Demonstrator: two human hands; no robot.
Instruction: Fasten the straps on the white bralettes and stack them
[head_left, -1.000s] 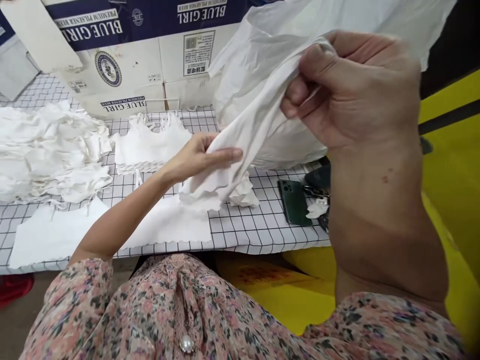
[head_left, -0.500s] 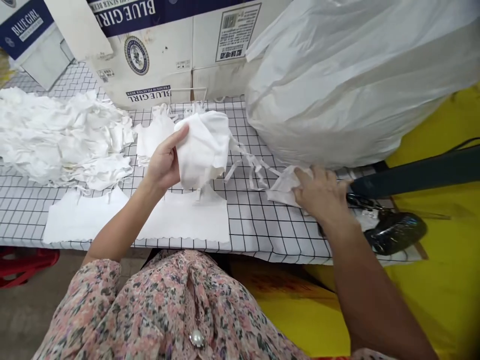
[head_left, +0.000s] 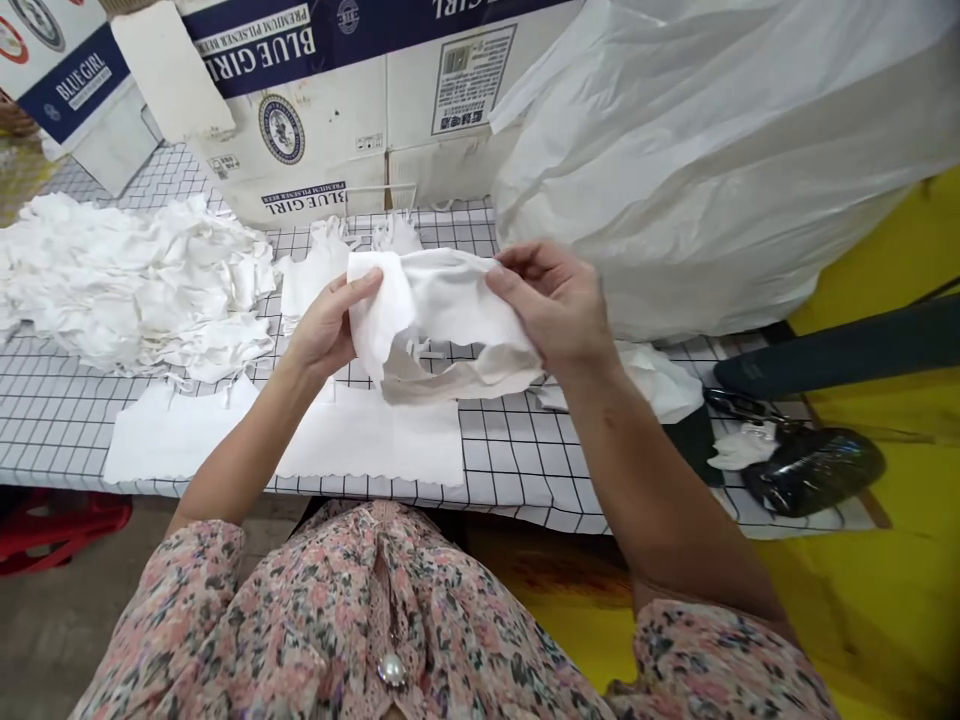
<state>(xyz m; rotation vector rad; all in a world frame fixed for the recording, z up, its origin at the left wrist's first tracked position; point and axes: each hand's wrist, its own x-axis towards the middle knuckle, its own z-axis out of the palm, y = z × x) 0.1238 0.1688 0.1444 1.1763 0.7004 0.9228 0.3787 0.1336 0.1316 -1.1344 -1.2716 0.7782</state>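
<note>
Observed: left hand (head_left: 326, 325) and right hand (head_left: 561, 305) grasping opposite sides of one white cloth piece (head_left: 461, 290), fingers (head_left: 364, 287) pinched on it, above the grid-covered desk (head_left: 514, 460).

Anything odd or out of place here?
Yes: the beer carton behind the white cloth in hand. Its BLUE GIRL lettering reads upside down, so the carton seems inverted. Nothing else clearly stands out.

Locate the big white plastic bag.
In the head view, the white plastic bag is at upper right, on the checked cloth, right of the large carton and beyond the right hand.
</note>
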